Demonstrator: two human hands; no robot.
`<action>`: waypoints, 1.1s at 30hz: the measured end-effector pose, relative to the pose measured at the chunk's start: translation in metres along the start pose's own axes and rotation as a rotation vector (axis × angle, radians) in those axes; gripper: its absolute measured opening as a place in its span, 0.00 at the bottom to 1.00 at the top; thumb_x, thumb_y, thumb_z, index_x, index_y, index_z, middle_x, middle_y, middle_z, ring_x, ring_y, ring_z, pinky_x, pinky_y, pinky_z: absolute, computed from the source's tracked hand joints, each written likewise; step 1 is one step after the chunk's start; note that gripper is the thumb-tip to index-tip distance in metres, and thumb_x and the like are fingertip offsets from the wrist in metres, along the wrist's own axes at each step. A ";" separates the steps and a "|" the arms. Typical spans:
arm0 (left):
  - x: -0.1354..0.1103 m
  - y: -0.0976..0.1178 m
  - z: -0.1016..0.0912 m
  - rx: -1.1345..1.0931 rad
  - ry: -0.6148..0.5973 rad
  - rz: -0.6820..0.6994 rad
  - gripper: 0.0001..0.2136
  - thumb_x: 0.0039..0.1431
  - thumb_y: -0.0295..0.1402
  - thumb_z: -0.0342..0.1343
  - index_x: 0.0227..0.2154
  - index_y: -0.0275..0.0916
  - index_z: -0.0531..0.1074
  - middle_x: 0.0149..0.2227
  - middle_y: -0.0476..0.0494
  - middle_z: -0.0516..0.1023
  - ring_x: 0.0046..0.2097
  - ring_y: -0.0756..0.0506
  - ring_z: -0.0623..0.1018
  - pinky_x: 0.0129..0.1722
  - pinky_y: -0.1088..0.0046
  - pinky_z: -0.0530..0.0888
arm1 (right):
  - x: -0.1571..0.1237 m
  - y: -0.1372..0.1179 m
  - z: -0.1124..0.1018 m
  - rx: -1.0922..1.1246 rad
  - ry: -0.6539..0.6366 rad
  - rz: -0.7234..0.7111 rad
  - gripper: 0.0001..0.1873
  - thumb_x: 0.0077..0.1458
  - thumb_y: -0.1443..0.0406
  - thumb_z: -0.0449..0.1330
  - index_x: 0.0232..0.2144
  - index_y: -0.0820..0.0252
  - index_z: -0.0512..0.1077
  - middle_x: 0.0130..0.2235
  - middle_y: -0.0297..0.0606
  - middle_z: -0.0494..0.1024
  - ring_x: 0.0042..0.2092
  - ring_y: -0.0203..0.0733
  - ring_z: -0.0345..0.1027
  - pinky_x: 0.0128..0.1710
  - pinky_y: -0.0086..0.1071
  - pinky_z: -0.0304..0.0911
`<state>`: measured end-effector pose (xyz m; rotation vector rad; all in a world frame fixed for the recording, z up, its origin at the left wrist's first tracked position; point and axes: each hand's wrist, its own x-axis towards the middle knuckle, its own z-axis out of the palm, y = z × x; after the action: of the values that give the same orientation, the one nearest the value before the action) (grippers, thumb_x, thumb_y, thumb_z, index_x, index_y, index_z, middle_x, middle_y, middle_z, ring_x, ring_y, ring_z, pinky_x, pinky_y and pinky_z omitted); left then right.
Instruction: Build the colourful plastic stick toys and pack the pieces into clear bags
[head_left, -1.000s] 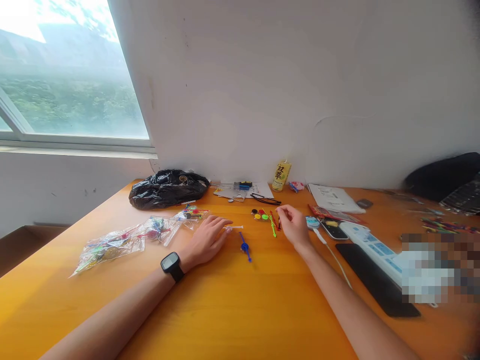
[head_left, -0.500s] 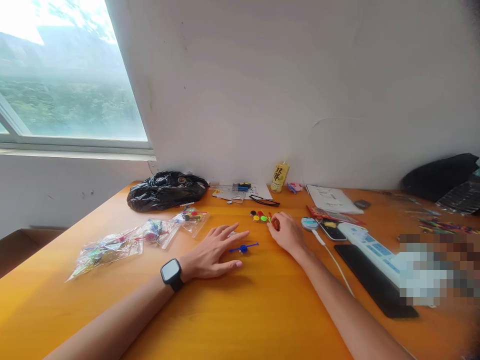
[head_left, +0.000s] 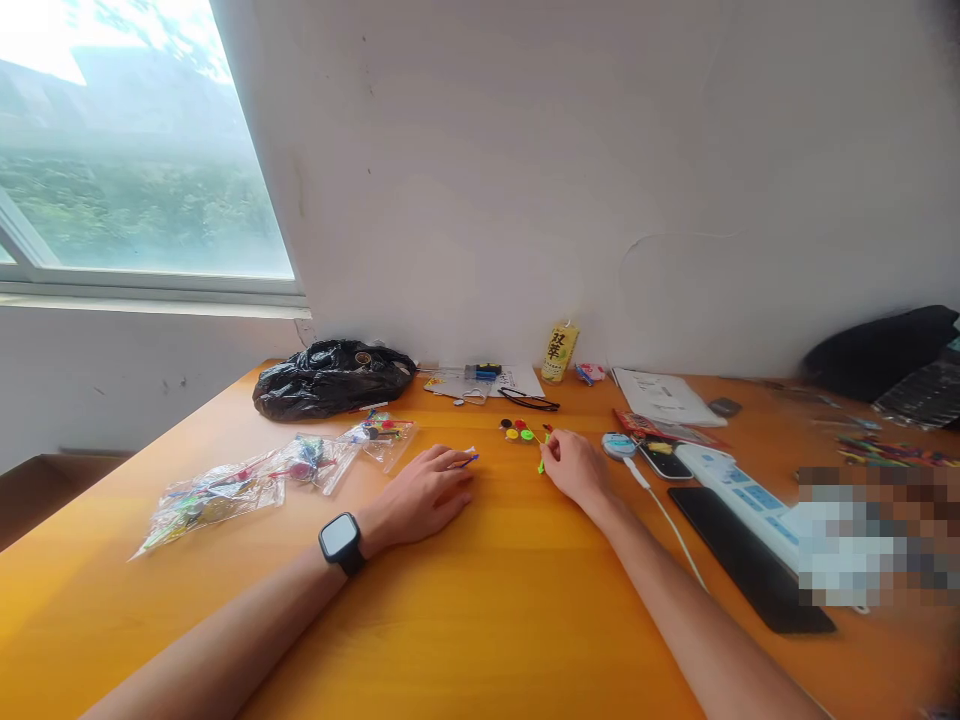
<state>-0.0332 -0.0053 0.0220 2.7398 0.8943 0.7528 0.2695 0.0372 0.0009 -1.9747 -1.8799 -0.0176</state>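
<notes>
My left hand, with a watch on its wrist, rests low over the table. Its fingers are curled around a small blue plastic piece with thin arms; one blue tip shows past the fingertips, the rest is hidden. My right hand is closed in a pinch on a thin green plastic piece, mostly covered by the fingers. Just left of that hand lie small round pieces: black, yellow, red and green.
Clear bags of small coloured parts lie at the left, a black plastic bag behind them. A yellow drink bottle and black-framed glasses are at the back. On the right are a power strip, a white cable and a black slab.
My left hand has closed over the blue piece and shifted it slightly back and left. A green piece now shows at my right fingertips; that hand has barely moved.
</notes>
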 end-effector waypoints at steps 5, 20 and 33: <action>-0.003 -0.006 0.001 0.090 0.022 -0.054 0.16 0.70 0.37 0.54 0.57 0.45 0.74 0.66 0.36 0.68 0.62 0.35 0.72 0.62 0.51 0.72 | 0.000 0.000 -0.001 -0.024 -0.020 0.010 0.07 0.63 0.65 0.58 0.31 0.58 0.71 0.36 0.44 0.81 0.36 0.47 0.74 0.28 0.34 0.48; -0.009 -0.017 0.010 0.150 -0.022 -0.133 0.28 0.72 0.46 0.50 0.71 0.46 0.58 0.72 0.37 0.60 0.72 0.29 0.58 0.69 0.42 0.59 | 0.005 -0.001 0.000 0.326 0.164 -0.059 0.09 0.69 0.61 0.49 0.36 0.56 0.66 0.32 0.40 0.78 0.32 0.45 0.72 0.30 0.34 0.56; -0.009 -0.020 0.013 0.144 -0.056 -0.182 0.30 0.73 0.49 0.48 0.72 0.43 0.55 0.73 0.35 0.56 0.72 0.30 0.58 0.70 0.44 0.58 | 0.003 -0.011 0.022 0.998 0.038 -0.014 0.28 0.53 0.40 0.65 0.32 0.59 0.71 0.31 0.40 0.78 0.30 0.44 0.76 0.32 0.38 0.76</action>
<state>-0.0436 0.0058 0.0011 2.7351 1.2096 0.5962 0.2536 0.0465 -0.0151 -1.2380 -1.4220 0.7227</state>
